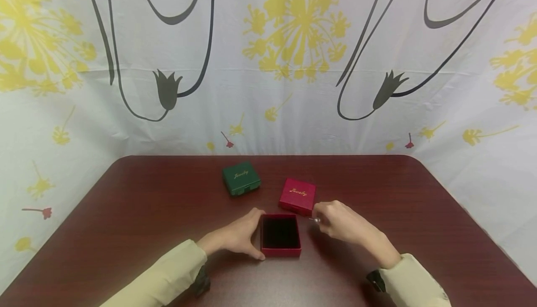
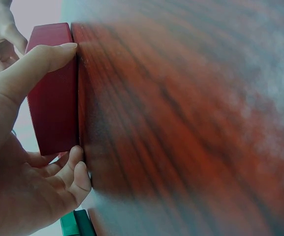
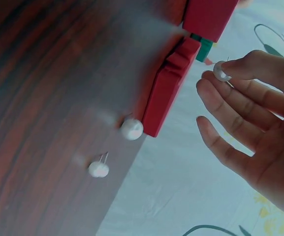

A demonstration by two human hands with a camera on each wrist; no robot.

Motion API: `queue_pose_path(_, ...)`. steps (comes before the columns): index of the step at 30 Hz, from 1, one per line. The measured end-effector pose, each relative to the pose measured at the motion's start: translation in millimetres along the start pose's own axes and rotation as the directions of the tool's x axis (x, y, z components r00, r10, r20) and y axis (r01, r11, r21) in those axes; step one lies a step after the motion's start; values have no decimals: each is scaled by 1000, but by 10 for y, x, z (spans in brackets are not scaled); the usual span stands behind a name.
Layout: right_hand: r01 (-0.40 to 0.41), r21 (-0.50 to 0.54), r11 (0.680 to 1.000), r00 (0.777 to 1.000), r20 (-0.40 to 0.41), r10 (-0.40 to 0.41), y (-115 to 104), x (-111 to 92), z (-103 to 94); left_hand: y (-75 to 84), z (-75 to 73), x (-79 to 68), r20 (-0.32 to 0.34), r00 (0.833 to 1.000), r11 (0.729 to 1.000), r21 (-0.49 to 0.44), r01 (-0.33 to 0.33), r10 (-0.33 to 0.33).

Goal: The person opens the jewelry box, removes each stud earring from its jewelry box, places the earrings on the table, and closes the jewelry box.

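Note:
An open red jewelry box (image 1: 300, 252) with a black inside stands on the table, its lid off. My left hand (image 1: 238, 233) holds it from the left, thumb at the near side and fingers at the far side; in the left wrist view the thumb lies on the box's red wall (image 2: 55, 103). To the right of the box my right hand (image 1: 340, 222) pinches a pearl earring (image 3: 221, 72) with a thin metal pin, between thumb and fingertips. Two more pearl earrings, one (image 3: 132, 129) nearer the red lid and another (image 3: 98, 169), lie on the table in the right wrist view.
Behind the open box lies the red lid (image 1: 299, 193) marked "Jewelry". A closed green jewelry box (image 1: 241, 178) sits farther back to the left. The dark wooden table (image 1: 168, 195) ends at a patterned white cloth (image 1: 268, 125).

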State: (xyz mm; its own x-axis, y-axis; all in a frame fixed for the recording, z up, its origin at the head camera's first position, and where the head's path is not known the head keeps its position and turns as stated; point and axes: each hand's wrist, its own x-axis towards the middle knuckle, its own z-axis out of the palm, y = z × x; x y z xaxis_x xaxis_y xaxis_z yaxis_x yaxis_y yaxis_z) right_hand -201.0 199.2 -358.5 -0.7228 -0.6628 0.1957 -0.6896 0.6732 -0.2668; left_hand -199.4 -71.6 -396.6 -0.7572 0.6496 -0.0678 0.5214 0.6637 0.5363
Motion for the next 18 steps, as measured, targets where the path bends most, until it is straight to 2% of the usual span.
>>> queue_pose_path(7, 19, -25, 999, 1000, -13, -20, 98, -82, -3, -1, -1, 3, -4, 1000, 1000, -1, -6, 6)
queue_pose_path(18, 0, -59, 998, 1000, 22, 1, 213, -158, 5, -4, 12, 7, -5, 1000, 1000, 15, -17, 17)
